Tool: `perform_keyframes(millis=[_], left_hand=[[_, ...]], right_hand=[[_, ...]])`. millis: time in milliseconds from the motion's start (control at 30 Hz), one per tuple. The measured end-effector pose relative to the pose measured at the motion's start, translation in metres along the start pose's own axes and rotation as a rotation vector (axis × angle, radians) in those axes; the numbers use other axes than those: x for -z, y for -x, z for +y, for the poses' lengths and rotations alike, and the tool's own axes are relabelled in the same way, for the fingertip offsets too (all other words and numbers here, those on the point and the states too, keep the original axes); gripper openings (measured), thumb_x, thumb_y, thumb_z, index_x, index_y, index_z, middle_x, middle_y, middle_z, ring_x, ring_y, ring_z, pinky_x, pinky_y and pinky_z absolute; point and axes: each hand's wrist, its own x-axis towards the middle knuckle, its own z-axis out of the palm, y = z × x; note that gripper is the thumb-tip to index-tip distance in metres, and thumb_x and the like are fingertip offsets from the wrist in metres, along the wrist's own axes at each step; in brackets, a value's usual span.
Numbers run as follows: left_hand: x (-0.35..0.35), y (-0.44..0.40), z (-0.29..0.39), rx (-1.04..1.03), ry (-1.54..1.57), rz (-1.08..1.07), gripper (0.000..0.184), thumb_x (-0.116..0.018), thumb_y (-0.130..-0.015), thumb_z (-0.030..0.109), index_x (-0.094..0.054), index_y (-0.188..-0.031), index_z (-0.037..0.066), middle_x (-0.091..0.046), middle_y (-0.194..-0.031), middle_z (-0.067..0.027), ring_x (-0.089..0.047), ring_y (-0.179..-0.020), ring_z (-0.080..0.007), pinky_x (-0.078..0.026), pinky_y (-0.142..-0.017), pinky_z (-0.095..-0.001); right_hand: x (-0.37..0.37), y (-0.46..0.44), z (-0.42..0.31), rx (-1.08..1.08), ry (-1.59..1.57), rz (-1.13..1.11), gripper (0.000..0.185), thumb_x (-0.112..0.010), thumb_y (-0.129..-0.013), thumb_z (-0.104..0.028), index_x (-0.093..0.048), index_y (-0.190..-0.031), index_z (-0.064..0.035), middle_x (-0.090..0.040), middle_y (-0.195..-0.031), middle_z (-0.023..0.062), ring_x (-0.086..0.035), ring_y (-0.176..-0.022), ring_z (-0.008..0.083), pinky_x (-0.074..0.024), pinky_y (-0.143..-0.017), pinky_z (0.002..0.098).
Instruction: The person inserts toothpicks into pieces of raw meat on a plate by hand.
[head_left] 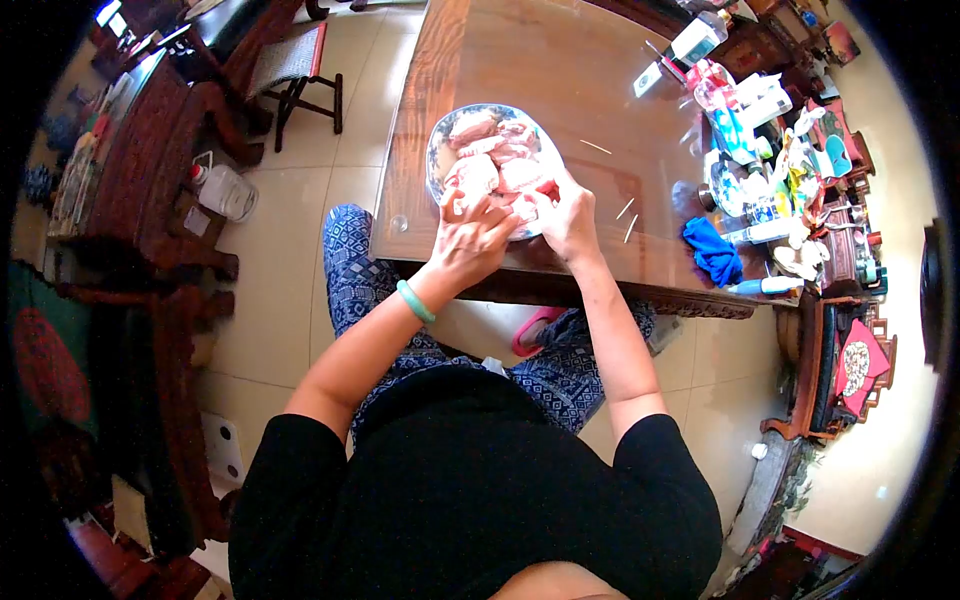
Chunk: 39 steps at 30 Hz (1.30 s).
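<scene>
Pale pink meat [473, 174] lies in several thick pieces on a plate [434, 162] — white, with blue markings round its rim — set near the near left corner of a glossy brown counter [560, 70]. Both hands are at the near side of the plate. The left hand [470, 243] has its fingers bent down onto the meat, its grip closed on a piece at the near edge. The right hand [573, 222] is at the plate's right side, thumb and fingers pinching meat close to the rim. Whether both hold the same piece I cannot tell, as the fingers hide much of it. A pale green bangle [416, 301] circles the left wrist.

Right of the plate, three thin sticks [595, 146] lie on the counter — one farther out, two closer together. Beyond them, a crumpled blue cloth [712, 251] lies beside a clutter [735, 135] of bottles and packets, many too jumbled to tell apart.

Blue patterned trousers [350, 245] and a black shirt [500, 480] clothe the person; a pink slipper [528, 337] shows below the counter. To the left, a stool [288, 62] and a clear jug [232, 193] stand on the tiled floor [265, 330]. At far right, a red cushion [857, 370] rests on a wooden chair [815, 385]
</scene>
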Motion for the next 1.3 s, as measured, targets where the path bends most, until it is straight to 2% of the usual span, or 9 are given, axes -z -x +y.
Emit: perform_keyframes(millis=[133, 300, 400, 433, 533, 833, 967, 1200, 1300], left_hand=[[0.002, -0.001, -0.001, 0.025, 0.016, -0.048, 0.02, -0.062, -0.076, 0.013, -0.069, -0.094, 0.018, -0.064, -0.096, 0.0047, -0.057, -0.103, -0.0146, -0.024, -0.105, -0.0505], [0.003, -0.005, 0.001, 0.035, 0.027, -0.047, 0.024, -0.067, -0.07, 0.01, -0.069, -0.092, 0.02, -0.068, -0.097, 0.0053, -0.058, -0.099, -0.0143, -0.022, -0.103, -0.0489], [0.004, 0.0, 0.001, 0.045, 0.036, -0.056, 0.02, -0.063, -0.074, 0.013, -0.069, -0.092, 0.018, -0.064, -0.094, 0.004, -0.057, -0.102, -0.0146, -0.024, -0.105, -0.0527], [0.004, -0.001, 0.0, 0.046, 0.038, -0.044, 0.02, -0.063, -0.073, 0.012, -0.069, -0.092, 0.018, -0.064, -0.093, 0.0041, -0.057, -0.102, -0.0145, -0.024, -0.105, -0.0528], [0.004, -0.003, 0.0, 0.044, 0.038, -0.039, 0.022, -0.066, -0.07, 0.011, -0.07, -0.091, 0.018, -0.066, -0.095, 0.004, -0.057, -0.101, -0.0149, -0.023, -0.103, -0.0509], [0.003, -0.002, 0.0, 0.043, 0.04, -0.051, 0.022, -0.068, -0.066, 0.011, -0.069, -0.087, 0.018, -0.066, -0.095, 0.0034, -0.056, -0.103, -0.0158, -0.023, -0.103, -0.0509], [0.001, -0.002, -0.002, 0.05, 0.068, -0.027, 0.021, -0.066, -0.067, 0.012, -0.068, -0.086, 0.018, -0.064, -0.093, 0.0028, -0.055, -0.106, -0.0166, -0.023, -0.105, -0.0531], [0.005, -0.005, -0.001, 0.054, 0.032, -0.017, 0.021, -0.069, -0.064, 0.01, -0.069, -0.084, 0.017, -0.068, -0.094, 0.0045, -0.057, -0.1, -0.0154, -0.024, -0.101, -0.049], [0.002, -0.002, -0.001, 0.057, 0.051, -0.056, 0.019, -0.067, -0.069, 0.014, -0.069, -0.087, 0.018, -0.065, -0.094, 0.0033, -0.055, -0.109, -0.0165, -0.025, -0.102, -0.0524]], right_hand=[[0.015, -0.004, -0.004, -0.076, -0.046, 0.117, 0.011, -0.065, -0.082, 0.001, -0.054, -0.083, 0.0013, -0.068, -0.073, 0.014, -0.067, -0.066, 0.0179, -0.0516, -0.058, 0.0324], [0.004, 0.006, -0.006, 0.011, 0.021, -0.037, 0.017, -0.067, -0.079, 0.001, -0.059, -0.094, 0.0025, -0.067, -0.073, 0.017, -0.069, -0.067, 0.0269, -0.053, -0.06, 0.0356], [0.009, 0.001, -0.007, 0.044, 0.027, 0.021, 0.019, -0.067, -0.08, 0.0, -0.059, -0.097, 0.0023, -0.067, -0.073, 0.0168, -0.069, -0.067, 0.0264, -0.053, -0.06, 0.0358], [0.013, -0.002, -0.018, -0.032, -0.015, 0.064, 0.012, -0.067, -0.078, 0.001, -0.059, -0.088, 0.0009, -0.065, -0.071, 0.0159, -0.065, -0.063, 0.024, -0.0508, -0.059, 0.0345], [0.008, 0.0, -0.007, -0.016, 0.041, -0.026, 0.012, -0.067, -0.078, 0.001, -0.058, -0.087, 0.0007, -0.066, -0.072, 0.0158, -0.066, -0.064, 0.0235, -0.0512, -0.059, 0.0348], [0.0, 0.003, 0.004, 0.048, 0.031, 0.034, 0.014, -0.07, -0.078, 0.0, -0.056, -0.082, 0.0008, -0.066, -0.071, 0.0148, -0.065, -0.063, 0.0209, -0.0511, -0.059, 0.0333], [0.017, -0.008, -0.005, -0.038, 0.024, 0.084, 0.014, -0.069, -0.078, 0.0, -0.056, -0.083, 0.001, -0.065, -0.071, 0.0143, -0.064, -0.062, 0.0211, -0.0501, -0.058, 0.0331], [0.006, -0.013, 0.007, 0.01, 0.065, 0.038, 0.013, -0.068, -0.079, 0.0, -0.058, -0.088, 0.0004, -0.065, -0.071, 0.0143, -0.065, -0.064, 0.0229, -0.0502, -0.059, 0.0336], [0.015, -0.019, -0.008, -0.043, 0.049, 0.078, 0.013, -0.068, -0.079, -0.001, -0.058, -0.088, 0.0003, -0.065, -0.071, 0.0146, -0.066, -0.065, 0.0236, -0.0509, -0.061, 0.0339]])
